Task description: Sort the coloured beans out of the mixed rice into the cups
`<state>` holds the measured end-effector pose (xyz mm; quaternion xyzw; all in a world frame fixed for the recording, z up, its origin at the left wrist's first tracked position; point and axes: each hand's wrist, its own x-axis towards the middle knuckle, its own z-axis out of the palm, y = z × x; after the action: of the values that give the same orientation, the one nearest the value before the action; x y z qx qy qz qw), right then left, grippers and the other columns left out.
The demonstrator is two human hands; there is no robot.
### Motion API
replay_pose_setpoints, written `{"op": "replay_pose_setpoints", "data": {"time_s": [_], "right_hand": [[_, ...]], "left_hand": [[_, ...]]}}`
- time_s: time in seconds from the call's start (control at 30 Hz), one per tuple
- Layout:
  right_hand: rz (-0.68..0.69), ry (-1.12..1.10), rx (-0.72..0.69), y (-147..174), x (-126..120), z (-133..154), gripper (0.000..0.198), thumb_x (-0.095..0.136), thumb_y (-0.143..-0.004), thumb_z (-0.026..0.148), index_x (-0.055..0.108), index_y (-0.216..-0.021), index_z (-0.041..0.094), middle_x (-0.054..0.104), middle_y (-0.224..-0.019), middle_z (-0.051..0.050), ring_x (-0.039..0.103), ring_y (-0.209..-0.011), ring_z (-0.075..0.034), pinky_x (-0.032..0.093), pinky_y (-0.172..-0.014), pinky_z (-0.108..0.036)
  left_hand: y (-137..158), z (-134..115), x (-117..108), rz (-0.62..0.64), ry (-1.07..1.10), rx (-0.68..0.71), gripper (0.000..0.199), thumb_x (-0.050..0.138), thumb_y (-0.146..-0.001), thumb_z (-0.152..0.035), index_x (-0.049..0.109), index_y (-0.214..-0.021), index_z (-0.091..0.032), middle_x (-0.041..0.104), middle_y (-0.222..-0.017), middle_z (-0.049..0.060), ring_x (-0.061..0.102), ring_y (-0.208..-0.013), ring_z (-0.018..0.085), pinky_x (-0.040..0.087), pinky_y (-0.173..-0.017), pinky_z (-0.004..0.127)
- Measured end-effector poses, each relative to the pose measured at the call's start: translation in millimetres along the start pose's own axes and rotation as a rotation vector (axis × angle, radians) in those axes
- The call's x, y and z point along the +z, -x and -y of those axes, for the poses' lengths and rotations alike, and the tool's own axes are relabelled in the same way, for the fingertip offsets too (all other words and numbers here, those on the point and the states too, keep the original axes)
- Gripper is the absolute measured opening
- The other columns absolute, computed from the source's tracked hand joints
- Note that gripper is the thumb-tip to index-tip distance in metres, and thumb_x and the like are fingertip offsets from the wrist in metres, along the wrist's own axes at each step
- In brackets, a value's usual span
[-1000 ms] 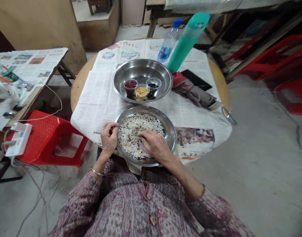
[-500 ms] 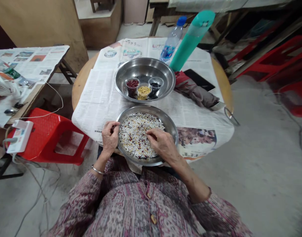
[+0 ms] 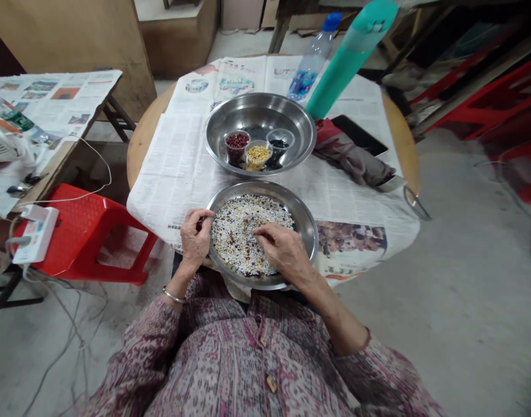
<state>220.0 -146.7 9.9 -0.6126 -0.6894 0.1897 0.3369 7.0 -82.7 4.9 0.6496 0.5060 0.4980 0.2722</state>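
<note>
A shallow steel dish (image 3: 306, 223) near the table's front edge holds white rice-like grains (image 3: 235, 231) mixed with red, yellow and black beans. At its left rim is my left hand (image 3: 196, 237), fingers curled and closed on the edge. My right hand (image 3: 285, 249) reaches over the grains from the right, thumb and fingertips pinched together just at their surface; whatever lies between them is too small to make out. Behind stands a wide steel basin (image 3: 265, 107) with three clear plastic cups: one of red beans (image 3: 237, 141), one of yellow beans (image 3: 257, 154), one of black beans (image 3: 280, 142).
Newspaper (image 3: 170, 156) covers the round table. Toward the back right stand a clear bottle (image 3: 311, 58) with a blue cap and a tall green bottle (image 3: 352, 58). A folded umbrella (image 3: 356, 156) and a dark phone (image 3: 361, 135) lie beside the basin. Left is a red stool (image 3: 95, 231) with a power strip (image 3: 37, 234).
The view has shifted slightly, so the table things sit a little higher and further right. Both hands keep nearly the same places at the dish, the right still pinched over the grains.
</note>
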Motion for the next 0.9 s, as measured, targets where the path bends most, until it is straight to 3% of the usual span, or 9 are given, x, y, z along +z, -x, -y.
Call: {"op": "replay_pose_setpoints", "data": {"time_s": [0.47, 0.57, 0.67, 0.77, 0.9], "right_hand": [[0.051, -0.054, 0.056, -1.7, -0.9, 6.5, 0.016, 0.054, -0.089, 0.023, 0.069, -0.085, 0.022, 0.074, -0.088, -0.007, 0.067, -0.081, -0.021, 0.051, -0.079, -0.037], [0.047, -0.239, 0.176, -3.7, -1.6, 12.3, 0.014, 0.06, -0.086, 0.03, 0.071, -0.081, 0.022, 0.073, -0.079, -0.004, 0.065, -0.071, -0.019, 0.051, -0.071, -0.035], [0.068, -0.584, 0.378, -5.9, -3.1, 20.6, 0.016, 0.071, -0.078, 0.038, 0.073, -0.079, 0.022, 0.069, -0.065, 0.0, 0.059, -0.057, -0.014, 0.049, -0.058, -0.03], [0.091, -0.867, 0.518, -6.7, -5.1, 30.5, 0.023, 0.078, -0.072, 0.04, 0.075, -0.082, 0.021, 0.068, -0.062, 0.0, 0.061, -0.056, -0.013, 0.052, -0.057, -0.029], [0.081, -0.984, 0.603, -5.4, -5.5, 39.7, 0.027, 0.083, -0.067, 0.04, 0.074, -0.081, 0.019, 0.07, -0.064, -0.001, 0.063, -0.057, -0.013, 0.053, -0.059, -0.029]], "left_hand": [[0.3, -0.1, -0.4, 0.007, -0.009, 0.002, 0.015, 0.058, -0.09, -0.01, 0.068, -0.089, -0.021, 0.065, -0.091, 0.002, 0.062, -0.085, 0.016, 0.05, -0.081, 0.03], [0.4, 0.3, -0.4, 0.008, -0.009, 0.01, 0.015, 0.057, -0.09, -0.01, 0.068, -0.089, -0.021, 0.065, -0.09, 0.002, 0.061, -0.085, 0.016, 0.05, -0.08, 0.03], [0.3, 0.8, -0.4, 0.005, -0.016, 0.022, 0.015, 0.057, -0.09, -0.01, 0.068, -0.089, -0.021, 0.065, -0.09, 0.002, 0.061, -0.085, 0.016, 0.05, -0.079, 0.03], [0.1, 0.1, -0.7, 0.007, -0.018, 0.019, 0.015, 0.057, -0.09, -0.011, 0.068, -0.089, -0.022, 0.066, -0.091, 0.002, 0.061, -0.084, 0.016, 0.05, -0.079, 0.03], [0.0, -1.6, -1.3, 0.012, -0.013, 0.015, 0.015, 0.057, -0.09, -0.011, 0.068, -0.089, -0.021, 0.065, -0.091, 0.002, 0.061, -0.083, 0.016, 0.05, -0.078, 0.029]]}}
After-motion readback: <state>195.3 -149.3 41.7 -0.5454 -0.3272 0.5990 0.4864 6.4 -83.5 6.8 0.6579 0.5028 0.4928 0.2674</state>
